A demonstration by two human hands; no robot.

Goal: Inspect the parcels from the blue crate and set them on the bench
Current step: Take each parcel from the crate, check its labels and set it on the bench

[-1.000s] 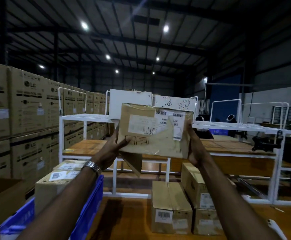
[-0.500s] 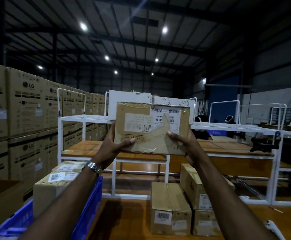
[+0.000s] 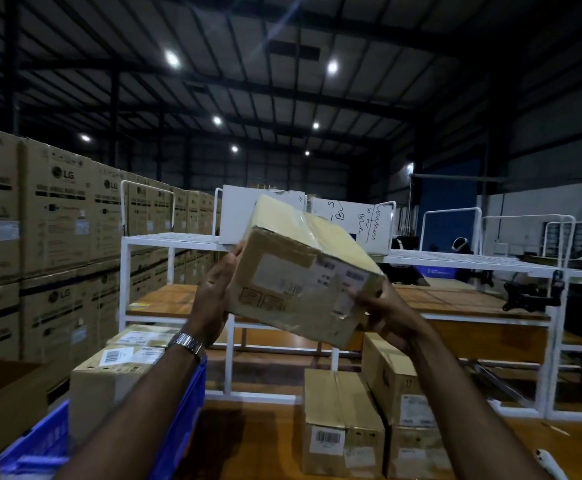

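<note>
At frame centre, the left hand and right hand grip a tilted cardboard parcel by its ends above the desk.

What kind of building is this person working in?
Most likely a warehouse or parcel sorting hall. Large LG cartons are stacked in tall rows, white metal racks stand over wooden benches, and labelled parcels lie on the bench under a high steel roof with spot lamps.

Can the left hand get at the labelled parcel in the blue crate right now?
Probably not yet: the left hand and right hand both grip the raised parcel. The crate parcel lies uncovered beneath the left forearm.
</note>
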